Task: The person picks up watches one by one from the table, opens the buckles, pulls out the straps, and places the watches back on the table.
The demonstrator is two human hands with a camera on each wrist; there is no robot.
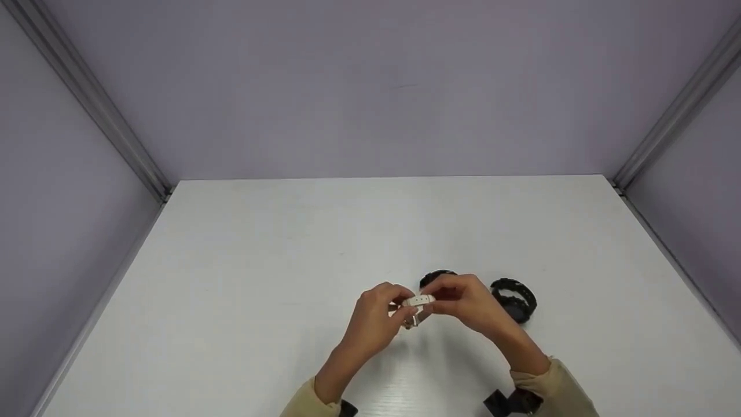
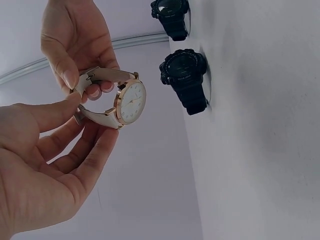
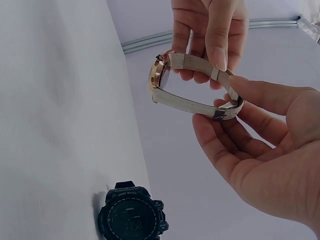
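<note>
Both hands hold a white-strapped watch (image 1: 418,301) with a gold case and white dial (image 2: 131,101) just above the table. My left hand (image 1: 399,305) pinches the strap near the buckle between thumb and fingers (image 2: 90,120). My right hand (image 1: 443,298) pinches the same strap loop from the other side (image 3: 225,102). The strap (image 3: 187,104) forms a closed loop with a metal buckle (image 3: 226,111). One black sport watch (image 1: 514,298) stands on the table to the right of the hands. Another black watch (image 1: 435,277) is partly hidden behind my right hand.
The white table (image 1: 289,260) is walled in by pale purple panels (image 1: 382,87) at the back and sides, with metal corner rails (image 1: 92,104). Beige sleeves (image 1: 564,388) and dark wrist straps show at the near edge.
</note>
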